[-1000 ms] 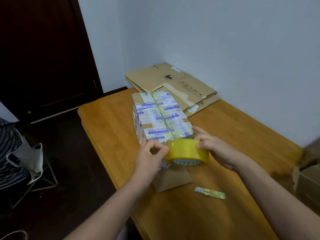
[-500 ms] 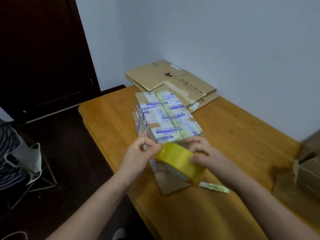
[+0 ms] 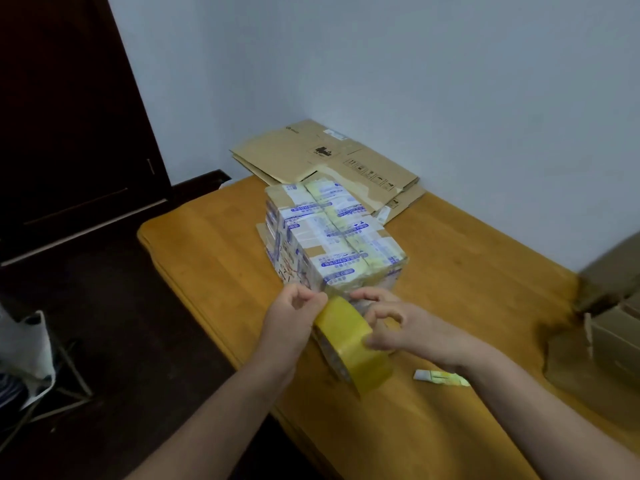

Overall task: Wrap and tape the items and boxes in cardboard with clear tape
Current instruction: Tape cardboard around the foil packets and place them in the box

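Note:
A taped bundle of white-and-blue printed boxes [image 3: 332,237] stands on the wooden table [image 3: 450,278], with a strip of cardboard under it. At its near end I hold a yellowish roll of tape [image 3: 349,341], tilted on edge. My left hand [image 3: 294,317] pinches the tape at the roll's upper edge, against the bundle's near face. My right hand [image 3: 388,323] grips the roll from the right, fingers curled over its rim. The bundle's near lower face is hidden behind the roll and my hands.
Flattened cardboard boxes [image 3: 332,161] lie stacked at the table's far end by the wall. A small white-and-yellow tube [image 3: 440,377] lies on the table near my right forearm. Cardboard boxes [image 3: 613,306] sit at the right edge. A dark door and a folding stool stand to the left.
The roll has tipped from lying flat to standing tilted on edge and has dropped lower in front of the bundle. Both hands followed it down.

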